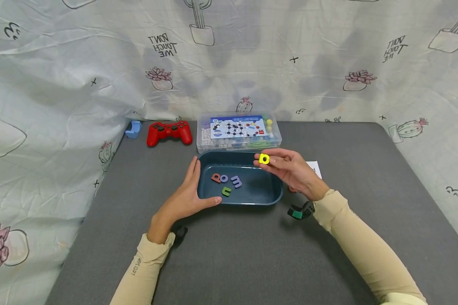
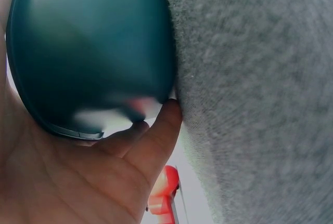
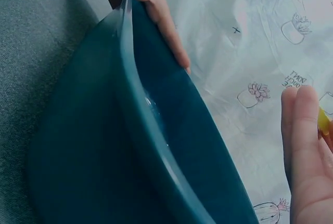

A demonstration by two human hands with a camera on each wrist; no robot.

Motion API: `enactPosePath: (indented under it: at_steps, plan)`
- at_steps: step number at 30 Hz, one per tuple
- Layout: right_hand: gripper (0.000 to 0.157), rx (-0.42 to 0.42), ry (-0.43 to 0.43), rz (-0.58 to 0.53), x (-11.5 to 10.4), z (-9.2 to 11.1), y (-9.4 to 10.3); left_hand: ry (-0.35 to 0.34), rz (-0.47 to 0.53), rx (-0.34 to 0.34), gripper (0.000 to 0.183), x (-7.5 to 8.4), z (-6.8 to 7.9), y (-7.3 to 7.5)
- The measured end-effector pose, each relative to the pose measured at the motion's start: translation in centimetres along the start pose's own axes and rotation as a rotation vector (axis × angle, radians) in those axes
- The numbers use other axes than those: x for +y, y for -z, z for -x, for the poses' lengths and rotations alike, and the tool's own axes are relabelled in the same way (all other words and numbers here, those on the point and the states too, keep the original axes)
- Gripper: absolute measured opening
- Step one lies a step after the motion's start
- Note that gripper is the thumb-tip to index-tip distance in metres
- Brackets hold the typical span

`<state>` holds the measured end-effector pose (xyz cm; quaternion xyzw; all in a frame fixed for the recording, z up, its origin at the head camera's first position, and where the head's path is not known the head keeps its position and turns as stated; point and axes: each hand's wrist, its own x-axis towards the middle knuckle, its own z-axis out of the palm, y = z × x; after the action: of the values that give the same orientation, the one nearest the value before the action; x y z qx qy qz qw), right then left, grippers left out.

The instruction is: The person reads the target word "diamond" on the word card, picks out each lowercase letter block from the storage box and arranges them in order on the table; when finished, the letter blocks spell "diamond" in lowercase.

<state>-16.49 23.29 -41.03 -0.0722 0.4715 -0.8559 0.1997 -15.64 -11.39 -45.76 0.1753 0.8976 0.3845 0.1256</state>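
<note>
A dark teal tray sits on the grey table with several small letters inside: a red one, a purple o, a purple m and a green n. My left hand grips the tray's left end, thumb at the front rim and fingers along the outer side. The left wrist view shows those fingers against the tray wall. Over the tray's back right corner my right hand pinches a yellow letter with a round hole. Only its edge shows in the right wrist view.
Behind the tray stands a clear plastic case with a blue and white label. A red game controller and a light blue piece lie at the back left. A white card is partly hidden behind my right hand.
</note>
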Motion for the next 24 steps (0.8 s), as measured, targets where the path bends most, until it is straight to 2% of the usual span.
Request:
enactPosePath:
  at_steps: [6, 13, 20, 24]
  plan:
    - [0.027, -0.007, 0.047, 0.012, 0.2, 0.2, 0.1, 0.004, 0.012, -0.003, 0.13, -0.1, 0.0, 0.0]
    - [0.03, 0.003, 0.083, 0.062, 0.3, 0.6, 0.6, 0.001, 0.013, 0.001, 0.13, -0.2, 0.0, 0.0]
    - [0.032, -0.04, 0.095, 0.055, 0.4, 1.0, 1.3, -0.003, 0.015, 0.001, 0.131, -0.4, 0.0, -0.1]
    - [0.028, -0.081, 0.103, 0.045, 0.4, 1.2, 1.4, -0.01, 0.025, 0.001, 0.13, -0.3, 0.0, 0.0]
